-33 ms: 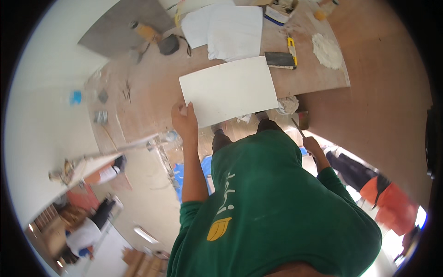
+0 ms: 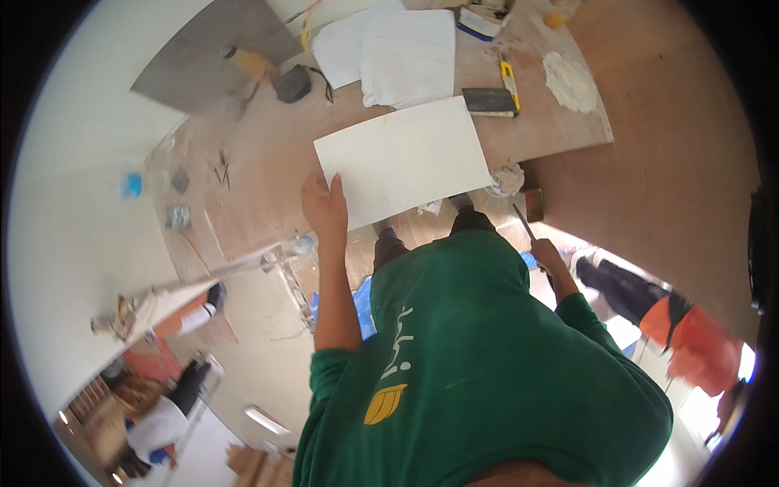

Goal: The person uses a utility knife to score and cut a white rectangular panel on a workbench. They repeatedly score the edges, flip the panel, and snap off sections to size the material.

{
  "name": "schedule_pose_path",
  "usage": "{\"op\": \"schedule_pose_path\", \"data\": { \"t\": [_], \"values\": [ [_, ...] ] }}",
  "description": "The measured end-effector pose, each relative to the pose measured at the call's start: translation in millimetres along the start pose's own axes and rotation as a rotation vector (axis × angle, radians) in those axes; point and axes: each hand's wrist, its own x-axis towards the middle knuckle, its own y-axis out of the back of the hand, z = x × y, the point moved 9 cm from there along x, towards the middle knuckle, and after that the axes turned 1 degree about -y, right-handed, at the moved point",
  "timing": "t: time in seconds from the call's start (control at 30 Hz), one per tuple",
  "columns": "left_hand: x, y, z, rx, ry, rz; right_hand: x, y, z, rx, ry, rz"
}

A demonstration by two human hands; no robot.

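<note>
My left hand (image 2: 323, 209) is closed on the left edge of a flat white rectangular board (image 2: 410, 158), thumb on top and the other fingers mostly hidden beneath. The board lies level in front of me, over the near edge of a brown wooden worktop (image 2: 260, 178). Lower down on the right, my right hand (image 2: 549, 256) is wrapped round a long, thin, dark tool (image 2: 523, 222) that points up and away; its exact kind does not show. Just past the board's far right corner lie a dark flat block (image 2: 489, 101) and a yellow utility knife (image 2: 509, 83).
White folded sheets (image 2: 410, 57), a heap of white powder (image 2: 570, 81), an orange-and-black power tool (image 2: 251, 63) and a small box (image 2: 480, 23) lie on the worktop. Below its edge stands a tub of white paste (image 2: 507, 180). A person in orange (image 2: 690, 337) is at right, another (image 2: 158, 426) lower left.
My view has shifted slightly, so the worktop sits a little differently in the picture. Both hands keep their hold. The people in the background have moved a little.
</note>
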Motion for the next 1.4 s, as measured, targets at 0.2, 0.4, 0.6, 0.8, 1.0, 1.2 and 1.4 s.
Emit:
{"op": "schedule_pose_path", "data": {
  "t": [0.2,0.4,0.6,0.8,1.0,1.2,1.4],
  "values": [
    [85.2,-49.9,-24.1,0.120,-0.070,-0.287,-104.6,-100.0,-14.4,0.391,-0.035,0.139],
    [105.4,-87.9,-41.9,0.314,-0.093,-0.478,-167.1,-214.9,55.4,0.756,-0.305,0.224],
    [96.3,-98.8,-42.7,0.244,-0.095,-0.633,-172.9,-271.2,47.2,1.114,-0.281,0.156],
    [81.7,-94.0,24.6,0.502,-0.326,-0.577,-203.2,-203.6,-65.5,1.357,-0.163,0.304],
    [0.3,-146.4,121.3,0.190,-1.176,-0.762,-234.7,-176.9,-185.9,1.596,-0.049,0.441],
    [-42.2,-176.9,103.6,0.272,-1.182,-0.787,-249.9,-188.3,-281.2,1.757,-0.016,0.444],
    [-42.5,-174.3,103.7,0.406,-1.198,-0.764,-239.6,-173.1,-314.4,1.825,-0.159,0.456]
  ]
}}
